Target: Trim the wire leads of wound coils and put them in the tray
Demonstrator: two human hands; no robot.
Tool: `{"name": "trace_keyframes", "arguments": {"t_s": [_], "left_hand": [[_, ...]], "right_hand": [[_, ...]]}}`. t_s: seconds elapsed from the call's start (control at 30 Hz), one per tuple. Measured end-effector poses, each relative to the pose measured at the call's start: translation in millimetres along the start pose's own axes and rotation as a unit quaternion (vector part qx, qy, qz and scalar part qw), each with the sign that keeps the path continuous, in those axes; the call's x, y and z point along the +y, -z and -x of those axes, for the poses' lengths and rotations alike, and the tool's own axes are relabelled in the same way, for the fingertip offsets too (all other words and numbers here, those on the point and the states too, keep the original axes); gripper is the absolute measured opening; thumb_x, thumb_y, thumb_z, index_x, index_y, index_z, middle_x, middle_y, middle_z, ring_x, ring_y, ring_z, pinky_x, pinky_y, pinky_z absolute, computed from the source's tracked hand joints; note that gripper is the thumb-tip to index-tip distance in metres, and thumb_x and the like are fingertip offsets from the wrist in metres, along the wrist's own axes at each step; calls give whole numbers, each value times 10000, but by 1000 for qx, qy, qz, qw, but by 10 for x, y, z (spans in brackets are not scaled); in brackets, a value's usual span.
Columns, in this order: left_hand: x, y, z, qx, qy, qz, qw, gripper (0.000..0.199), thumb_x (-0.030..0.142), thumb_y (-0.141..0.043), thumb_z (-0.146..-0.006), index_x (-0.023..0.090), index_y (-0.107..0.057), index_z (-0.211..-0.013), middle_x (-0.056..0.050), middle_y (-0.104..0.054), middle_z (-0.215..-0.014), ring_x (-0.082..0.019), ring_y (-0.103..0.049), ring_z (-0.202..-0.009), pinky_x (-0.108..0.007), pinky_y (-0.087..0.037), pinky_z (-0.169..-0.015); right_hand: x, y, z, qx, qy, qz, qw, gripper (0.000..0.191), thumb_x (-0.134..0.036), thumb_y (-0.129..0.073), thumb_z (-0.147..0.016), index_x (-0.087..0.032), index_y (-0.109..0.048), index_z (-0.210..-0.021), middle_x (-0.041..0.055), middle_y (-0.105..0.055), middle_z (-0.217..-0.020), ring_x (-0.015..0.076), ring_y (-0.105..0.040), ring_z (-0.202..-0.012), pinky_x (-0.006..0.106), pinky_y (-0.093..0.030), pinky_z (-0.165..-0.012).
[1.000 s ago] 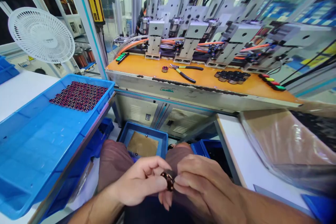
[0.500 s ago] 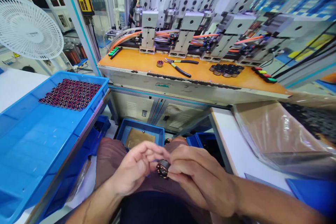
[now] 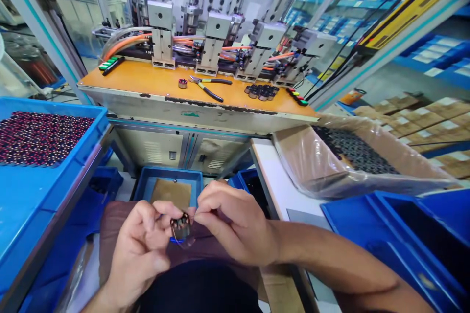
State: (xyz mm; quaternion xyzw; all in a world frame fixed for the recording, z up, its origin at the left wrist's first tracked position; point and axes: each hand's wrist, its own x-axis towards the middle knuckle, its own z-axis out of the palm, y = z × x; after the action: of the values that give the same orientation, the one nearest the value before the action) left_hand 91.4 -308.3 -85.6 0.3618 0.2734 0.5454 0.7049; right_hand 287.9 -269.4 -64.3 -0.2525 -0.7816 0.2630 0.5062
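My left hand (image 3: 141, 242) holds a small motor stator (image 3: 181, 228) between its fingers, over my lap. The stator is a dark ring with copper windings around its end, and a thin wire end hangs from its lower side. Just to its right is my right hand (image 3: 237, 220), thumb and forefinger pinched together close to the stator's upper edge. Whatever those fingertips hold is too small to make out.
A blue tray (image 3: 29, 188) of many stators stands at left. The orange bench (image 3: 143, 80) bears cutting pliers (image 3: 211, 89), one stator (image 3: 182, 83), a dark cluster of parts (image 3: 261, 91) and markers. At right is a plastic-lined box (image 3: 308, 176) of dark parts.
The view has swung to the right. The stator, earlier between both hands, is now held by my left hand and turned differently. My right hand has drawn slightly off it, still pinched.
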Motion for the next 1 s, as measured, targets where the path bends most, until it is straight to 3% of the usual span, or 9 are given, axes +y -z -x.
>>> {"name": "trace_keyframes", "arguments": {"t_s": [0.13,0.2,0.27,0.4,0.53,0.63,0.73,0.9,1.0], "left_hand": [[-4,-15,-74,-25,98,26,994,391,532,-699,-822,201,-650,-1023,-81,-697,-1058,-209,-674,-1009,-303,-528,-882],[-16,-16,-97,-74,172,26,982,435,566,-589,-889,146,-662,-974,-94,-699,-890,-189,-686,-829,-299,-535,-775],[-27,-13,-93,-109,201,15,973,377,515,-586,-914,144,-645,-949,-58,-681,-746,-152,-661,-682,-264,-511,-675],[-35,-10,-45,-76,130,-62,987,136,280,-623,-938,214,-598,-1055,-2,-698,-742,-99,-656,-664,-203,-504,-663],[-39,-20,-19,-29,23,-127,991,223,182,-676,-890,277,-596,-1075,7,-717,-914,-116,-705,-747,-233,-567,-712],[-38,-29,-24,-17,-59,-156,986,196,191,-720,-850,256,-607,-996,-14,-686,-1095,-140,-715,-827,-278,-597,-763],[-33,-41,-48,10,-127,-213,969,166,115,-707,-840,219,-584,-881,-8,-702,-1001,-110,-694,-849,-212,-581,-776],[-45,-19,-81,25,-179,-263,948,290,33,-733,-785,238,-646,-972,-2,-705,-1005,-137,-716,-964,-230,-588,-871],[-63,44,-77,17,-166,-289,943,323,43,-717,-808,257,-699,-1049,-32,-686,-1187,-178,-707,-1070,-266,-587,-925]], "right_hand": [[22,8,-12,-19,46,-37,998,97,-149,-516,-966,-157,-569,-885,16,-614,-735,104,-582,-699,232,-501,-655],[35,11,-2,-25,52,-36,998,99,-162,-510,-976,-156,-571,-898,21,-620,-753,104,-589,-698,235,-500,-647],[42,19,12,-27,53,-28,998,103,-174,-518,-978,-151,-579,-898,30,-626,-769,104,-590,-694,235,-498,-644],[36,34,18,-13,39,3,999,89,-148,-543,-955,-146,-584,-876,40,-630,-771,107,-574,-693,228,-484,-629],[27,21,0,15,10,-2,1000,96,-114,-542,-938,-157,-572,-858,29,-637,-755,103,-562,-695,222,-490,-651],[29,-5,3,25,-5,-6,1000,112,-126,-541,-941,-168,-574,-842,16,-635,-726,104,-563,-678,226,-487,-643],[12,-38,26,35,-31,-12,999,122,-134,-550,-936,-171,-589,-827,14,-625,-715,110,-564,-676,239,-480,-644],[-84,-86,65,58,-169,-102,979,149,-164,-591,-912,-159,-602,-763,-1,-582,-694,96,-528,-662,230,-431,-620],[-119,-104,84,25,-290,-235,927,169,-221,-619,-882,-155,-589,-730,-20,-545,-677,78,-482,-601,218,-391,-556]]}}
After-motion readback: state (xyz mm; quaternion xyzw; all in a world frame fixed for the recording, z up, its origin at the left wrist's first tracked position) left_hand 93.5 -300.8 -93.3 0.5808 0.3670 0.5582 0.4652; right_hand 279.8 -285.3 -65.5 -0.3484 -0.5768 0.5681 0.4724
